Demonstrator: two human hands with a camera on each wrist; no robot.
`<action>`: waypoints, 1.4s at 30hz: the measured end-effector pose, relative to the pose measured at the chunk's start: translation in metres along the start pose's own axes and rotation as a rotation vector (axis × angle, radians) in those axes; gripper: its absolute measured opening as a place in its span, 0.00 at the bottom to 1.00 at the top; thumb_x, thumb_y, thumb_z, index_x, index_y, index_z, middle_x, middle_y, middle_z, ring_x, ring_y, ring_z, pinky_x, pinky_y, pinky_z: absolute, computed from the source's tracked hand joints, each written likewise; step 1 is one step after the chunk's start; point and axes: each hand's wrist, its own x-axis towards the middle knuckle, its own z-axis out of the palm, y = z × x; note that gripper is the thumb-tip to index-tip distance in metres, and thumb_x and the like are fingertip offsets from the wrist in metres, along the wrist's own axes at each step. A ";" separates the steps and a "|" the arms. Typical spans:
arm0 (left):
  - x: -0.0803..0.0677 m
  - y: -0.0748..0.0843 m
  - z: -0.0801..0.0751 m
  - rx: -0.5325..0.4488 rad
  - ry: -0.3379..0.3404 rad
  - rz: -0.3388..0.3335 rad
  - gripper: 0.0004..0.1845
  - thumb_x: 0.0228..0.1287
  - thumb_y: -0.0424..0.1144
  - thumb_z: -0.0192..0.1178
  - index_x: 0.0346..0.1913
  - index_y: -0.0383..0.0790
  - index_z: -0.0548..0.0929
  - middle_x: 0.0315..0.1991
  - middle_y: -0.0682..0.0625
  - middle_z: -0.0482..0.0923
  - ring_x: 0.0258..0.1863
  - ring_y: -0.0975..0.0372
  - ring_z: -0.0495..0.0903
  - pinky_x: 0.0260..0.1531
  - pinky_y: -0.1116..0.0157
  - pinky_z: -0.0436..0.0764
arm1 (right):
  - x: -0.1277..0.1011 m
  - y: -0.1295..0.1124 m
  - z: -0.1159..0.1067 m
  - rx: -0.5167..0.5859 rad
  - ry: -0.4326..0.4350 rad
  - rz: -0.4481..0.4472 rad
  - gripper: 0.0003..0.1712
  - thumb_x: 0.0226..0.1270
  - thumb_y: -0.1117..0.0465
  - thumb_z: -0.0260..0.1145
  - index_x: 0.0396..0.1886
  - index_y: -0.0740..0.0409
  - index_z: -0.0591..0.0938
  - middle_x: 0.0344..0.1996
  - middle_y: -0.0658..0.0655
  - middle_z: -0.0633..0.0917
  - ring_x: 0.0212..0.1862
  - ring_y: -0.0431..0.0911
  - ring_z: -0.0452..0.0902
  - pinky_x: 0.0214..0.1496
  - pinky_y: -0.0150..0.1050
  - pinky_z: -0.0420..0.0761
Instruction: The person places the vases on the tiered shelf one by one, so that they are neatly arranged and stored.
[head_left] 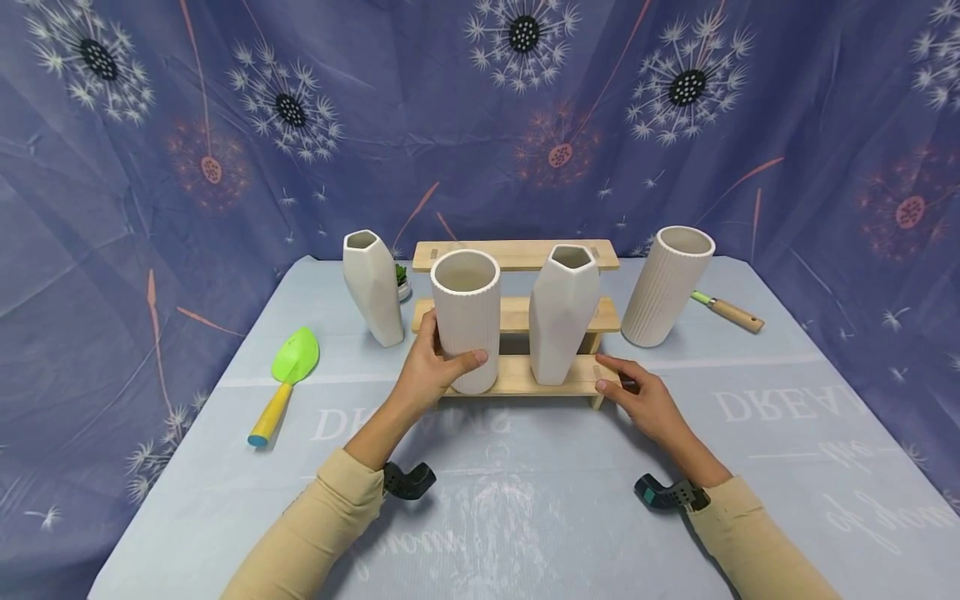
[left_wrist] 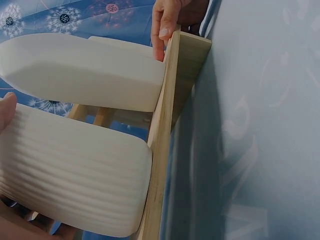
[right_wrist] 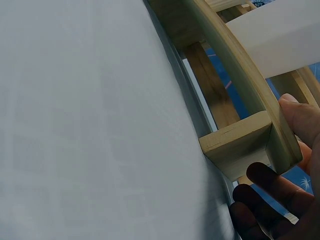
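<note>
Gripping a ribbed white vase (head_left: 466, 319) with thumb in front and fingers curled round its back, the left hand (head_left: 426, 368) holds it upright on the lowest step of a wooden stepped shelf (head_left: 517, 312). The right hand (head_left: 643, 402) rests at the right end of that same step, thumb on top of the board and fingers below its edge, pinching the wood. Between the two hands, on the same step, stands a faceted white vase (head_left: 562, 312), just beside the ribbed one. On the blue tablecloth (head_left: 525, 500), another faceted vase (head_left: 372, 286) stands left of the shelf and a second ribbed vase (head_left: 666, 285) to its right. A green trowel (head_left: 287, 379) lies further left; a wooden-handled tool (head_left: 729, 312) lies far right.
</note>
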 end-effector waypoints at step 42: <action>-0.016 -0.007 -0.053 -0.038 0.321 0.265 0.23 0.68 0.32 0.54 0.63 0.31 0.64 0.56 0.43 0.70 0.57 0.60 0.69 0.53 0.76 0.70 | -0.001 0.000 -0.001 0.005 -0.007 -0.002 0.28 0.68 0.57 0.61 0.65 0.58 0.71 0.63 0.64 0.73 0.49 0.40 0.72 0.45 0.24 0.73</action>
